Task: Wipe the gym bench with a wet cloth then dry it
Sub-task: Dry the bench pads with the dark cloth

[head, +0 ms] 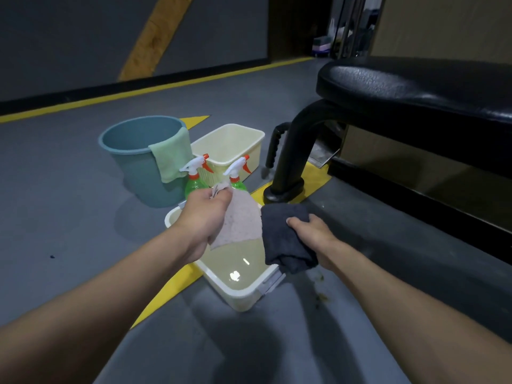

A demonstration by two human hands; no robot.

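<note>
My left hand (206, 214) grips the top of a pale pinkish-grey cloth (241, 220) that hangs down, its lower edge meeting the water in a cream basin (243, 295) on the floor. My right hand (310, 231) holds a folded dark grey cloth (285, 236) above the basin's right rim. The gym bench, with its black padded top (415, 87) and black curved leg (291, 162), stands at the right, apart from both hands.
Behind the basin stand two green spray bottles (195, 184) with white and orange triggers, a blue bucket (141, 159) with a light green cloth (171, 153) draped over its rim, and a cream tub (230, 151). The grey floor has yellow lines.
</note>
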